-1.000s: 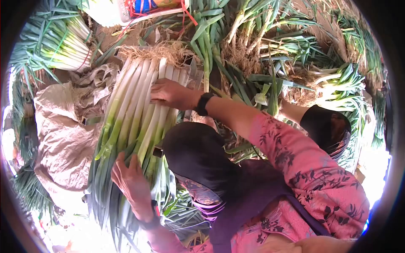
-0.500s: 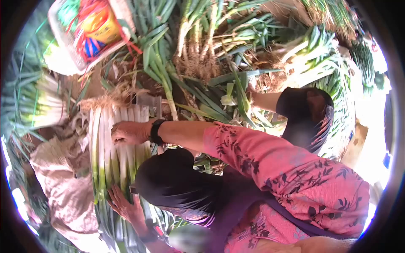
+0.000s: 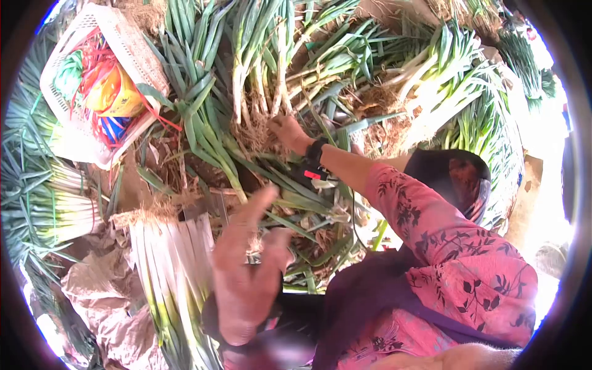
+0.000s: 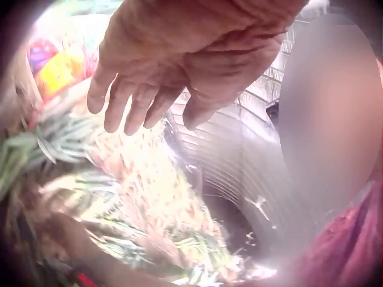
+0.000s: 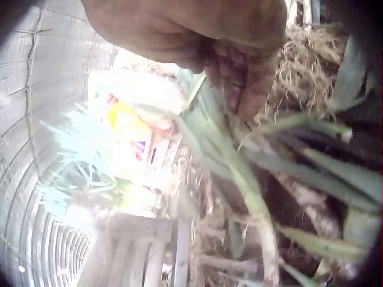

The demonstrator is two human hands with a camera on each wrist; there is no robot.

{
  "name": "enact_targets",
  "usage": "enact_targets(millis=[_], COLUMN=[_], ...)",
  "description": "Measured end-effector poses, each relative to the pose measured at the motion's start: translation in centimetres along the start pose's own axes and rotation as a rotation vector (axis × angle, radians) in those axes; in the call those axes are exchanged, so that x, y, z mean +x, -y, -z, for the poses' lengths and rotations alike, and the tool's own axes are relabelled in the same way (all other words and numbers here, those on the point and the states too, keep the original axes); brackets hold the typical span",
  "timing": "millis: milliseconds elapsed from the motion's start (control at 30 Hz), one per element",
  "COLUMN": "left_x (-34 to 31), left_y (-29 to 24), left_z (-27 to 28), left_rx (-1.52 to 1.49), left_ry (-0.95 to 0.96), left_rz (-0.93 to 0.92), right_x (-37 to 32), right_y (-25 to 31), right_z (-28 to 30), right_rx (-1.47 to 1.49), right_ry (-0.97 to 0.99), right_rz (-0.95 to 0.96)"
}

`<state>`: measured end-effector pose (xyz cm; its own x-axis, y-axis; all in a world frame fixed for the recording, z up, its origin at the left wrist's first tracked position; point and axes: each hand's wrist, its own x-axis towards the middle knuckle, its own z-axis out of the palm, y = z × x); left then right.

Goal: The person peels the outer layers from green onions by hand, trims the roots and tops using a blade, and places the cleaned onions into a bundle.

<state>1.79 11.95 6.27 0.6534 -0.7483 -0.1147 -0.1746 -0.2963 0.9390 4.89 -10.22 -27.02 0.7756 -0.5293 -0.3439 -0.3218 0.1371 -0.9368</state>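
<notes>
Raised in front of the head camera, my left hand [image 3: 245,287] is blurred with its fingers spread; the left wrist view shows the same hand [image 4: 185,51] holding nothing. Below and left of it lies a row of long leeks [image 3: 169,277], white stalks and roots at the upper end. My right hand [image 3: 291,134] is at the lower ends of upright-leaning leeks [image 3: 240,92], beside their brown roots [image 3: 251,137]. In the right wrist view that hand [image 5: 197,30] has its fingers bent downward, near roots [image 5: 305,66] and a green stalk [image 5: 254,203]; nothing shows between them.
A white basket [image 3: 139,55] with red, yellow, green and blue ties stands upper left. Tied leek bundles [image 3: 71,216] lie at the left, above a crumpled sack [image 3: 111,302]. More leeks [image 3: 456,74] fill the upper right. My covered knee [image 3: 456,179] is at the right.
My right hand has left the white stalks of the row and moved up and right to the other leeks. My left hand has lifted off the green leaves. The view has shifted, showing the whole basket.
</notes>
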Motion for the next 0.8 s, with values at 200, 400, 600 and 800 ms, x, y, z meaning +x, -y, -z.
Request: enact_targets(millis=[200,400,600,800], left_x=[2.0,1.3,1.2,1.7], left_y=[3.2,5.4,4.6,6.1], left_z=[0.0,-0.6,1.6,-0.4], left_rx=[0.012,0.013,0.022,0.042], left_ry=[0.128,-0.05,-0.039,-0.135], left_rz=[0.084,-0.016,0.04,-0.167], right_x=[11.7,15.1,13.0,-1.3], right_y=[-6.5,-3.1,2.0,3.3], right_z=[-2.6,-6.6,-2.6,3.2], right_rx=[-0.679,-1.107,0.039,0.088], right_ry=[-0.276,-0.121,0.14,0.343], right_rz=[0.768,0.484,-0.074,0.179])
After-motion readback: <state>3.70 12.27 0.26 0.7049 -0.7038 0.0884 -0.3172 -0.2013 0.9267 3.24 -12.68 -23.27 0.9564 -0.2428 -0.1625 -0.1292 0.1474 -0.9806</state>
